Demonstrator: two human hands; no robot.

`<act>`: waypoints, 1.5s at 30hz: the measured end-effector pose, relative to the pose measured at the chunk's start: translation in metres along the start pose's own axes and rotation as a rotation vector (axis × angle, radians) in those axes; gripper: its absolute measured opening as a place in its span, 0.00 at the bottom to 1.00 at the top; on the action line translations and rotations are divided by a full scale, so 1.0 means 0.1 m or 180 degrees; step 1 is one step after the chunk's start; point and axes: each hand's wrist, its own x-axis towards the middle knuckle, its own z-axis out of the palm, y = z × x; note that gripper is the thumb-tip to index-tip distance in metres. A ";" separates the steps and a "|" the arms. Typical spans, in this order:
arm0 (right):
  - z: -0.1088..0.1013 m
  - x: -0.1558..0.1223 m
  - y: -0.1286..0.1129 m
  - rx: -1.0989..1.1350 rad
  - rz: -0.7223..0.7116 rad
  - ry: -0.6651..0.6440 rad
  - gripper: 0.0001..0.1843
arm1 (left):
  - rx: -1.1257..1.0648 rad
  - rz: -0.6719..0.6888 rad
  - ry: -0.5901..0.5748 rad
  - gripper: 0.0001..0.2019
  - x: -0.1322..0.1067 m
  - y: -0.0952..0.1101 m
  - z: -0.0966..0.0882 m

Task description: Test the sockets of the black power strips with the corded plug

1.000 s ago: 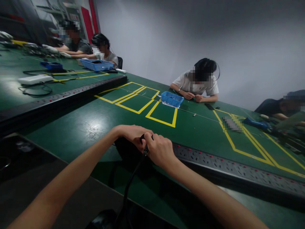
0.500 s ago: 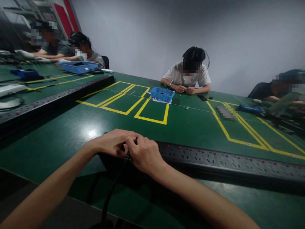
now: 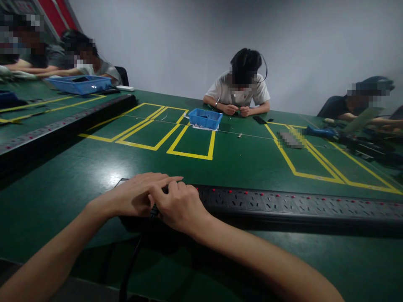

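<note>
A long black power strip (image 3: 252, 203) with red dots beside its sockets lies across the near part of the table. Over its left end rests my left hand (image 3: 135, 191), open, fingers stretched out flat towards the right. My right hand (image 3: 181, 205) is closed beside it, pinching the plug end of a black power cord (image 3: 134, 256). The cord's ribbed neck shows just below my right fingers and hangs down past the near table edge. My fingers hide the plug body, so I cannot tell how far it sits in a socket. My left thumb is hidden too.
Yellow tape (image 3: 189, 156) marks rectangles on the green table (image 3: 245, 167). A blue basket (image 3: 206, 119) stands before a seated person (image 3: 239, 88) opposite. Another power strip (image 3: 94, 113) runs along the left, near a larger blue basket (image 3: 82, 86). Other people sit left and right.
The camera view has shifted, so both hands appear slightly further left. My left fingers now stretch straighter over the strip. My right hand stays closed at the plug.
</note>
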 end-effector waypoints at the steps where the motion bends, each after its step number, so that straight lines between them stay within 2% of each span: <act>1: 0.00 0.00 0.00 -0.0005 0.0002 0.0029 0.13 | 0.0001 0.0015 0.0016 0.35 0.00 0.00 0.00; 18: 0.02 0.00 -0.01 0.0101 0.0030 -0.0063 0.14 | -0.0181 -0.0206 -0.0166 0.36 0.00 0.01 -0.04; 24: 0.02 -0.01 -0.01 0.0073 0.0030 -0.0030 0.14 | -0.0143 -0.0188 -0.0152 0.37 0.01 0.03 -0.06; 32: 0.00 0.00 -0.01 0.0152 0.0078 -0.0163 0.13 | -0.0066 -0.0225 -0.0203 0.35 0.03 0.06 -0.07; 45: 0.00 -0.01 -0.01 0.0096 0.0062 -0.0105 0.15 | -0.0042 -0.0126 -0.0142 0.33 0.05 0.05 -0.08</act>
